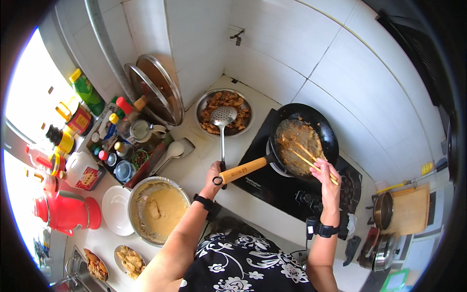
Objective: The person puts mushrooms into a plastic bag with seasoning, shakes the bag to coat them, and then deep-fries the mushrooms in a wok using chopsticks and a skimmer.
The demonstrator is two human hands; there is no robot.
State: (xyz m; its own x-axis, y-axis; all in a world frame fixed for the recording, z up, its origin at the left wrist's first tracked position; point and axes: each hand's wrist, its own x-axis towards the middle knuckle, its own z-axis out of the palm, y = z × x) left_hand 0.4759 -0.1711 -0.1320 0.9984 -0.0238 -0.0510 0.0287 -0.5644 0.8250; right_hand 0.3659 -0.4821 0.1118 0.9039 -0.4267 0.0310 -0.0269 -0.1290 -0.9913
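Note:
My right hand [327,179] holds a pair of wooden chopsticks [305,156], their tips down in the frying oil of a black wok [330,127]. Bubbling oil with browned bits [297,146] covers the wok's bottom. The wok sits on a black glass gas cooktop [261,179], its wooden handle [244,170] pointing towards me. Beside the end of that handle, my left hand [212,180] grips a metal skimmer [223,116] by its dark handle. The skimmer's perforated head rests over fried browned pieces [237,100] in a round steel dish [198,116].
A steel bowl of batter [171,208] stands left, beside a white bowl [117,210] and a red thermos jug [73,213]. Bottles fill a box [146,171] near two glass lids [157,91]. Plates of food [130,261] lie near the sink [74,266]. Pots [383,252] stand right.

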